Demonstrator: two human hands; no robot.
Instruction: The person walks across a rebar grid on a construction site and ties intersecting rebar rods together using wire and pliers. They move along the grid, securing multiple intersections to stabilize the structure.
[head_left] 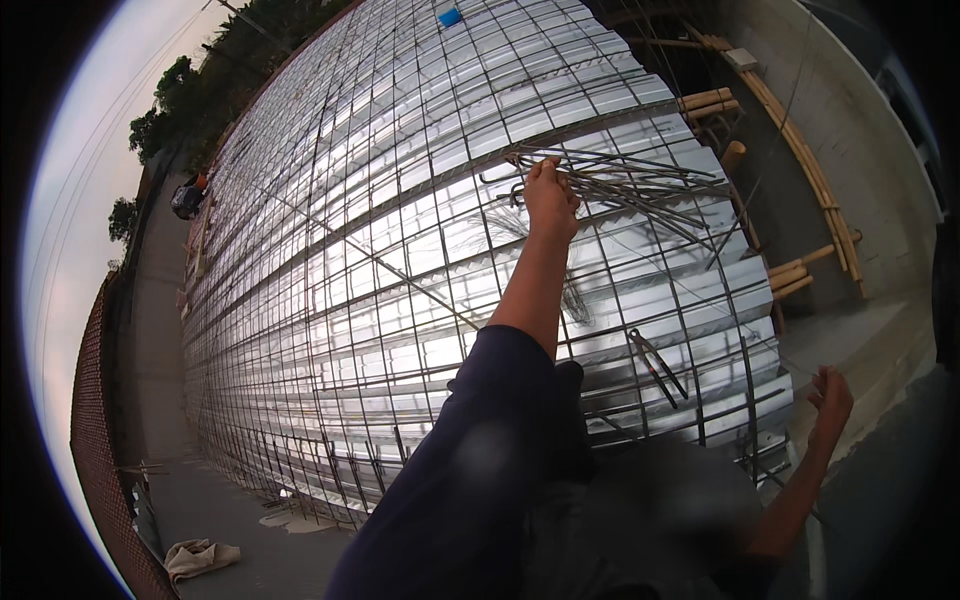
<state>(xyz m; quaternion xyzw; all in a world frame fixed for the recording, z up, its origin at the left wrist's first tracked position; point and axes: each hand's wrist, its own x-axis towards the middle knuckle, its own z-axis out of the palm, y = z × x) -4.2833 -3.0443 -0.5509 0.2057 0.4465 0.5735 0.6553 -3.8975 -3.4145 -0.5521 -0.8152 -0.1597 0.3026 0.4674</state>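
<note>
My left hand (552,203) reaches forward, its fingers closed round the near ends of several thin steel rods (640,190) with hooked ends. The rods fan out to the right over a grid of rebar (420,190). At the lower right my right hand (831,402) is raised, fingertips pinched on what looks like a thin wire (790,362); the wire is faint. Between the hands, a pair of pincers (658,368) with dark and red handles lies on the mesh. A loose bundle of fine tie wire (574,300) rests beside my left forearm.
Ribbed metal decking (350,300) spreads under the rebar. Its right edge drops off by bamboo poles (790,130) and a concrete wall (850,150). A blue object (449,17) lies at the far end. Lower left are a cloth (200,558) and upright bar ends (345,470).
</note>
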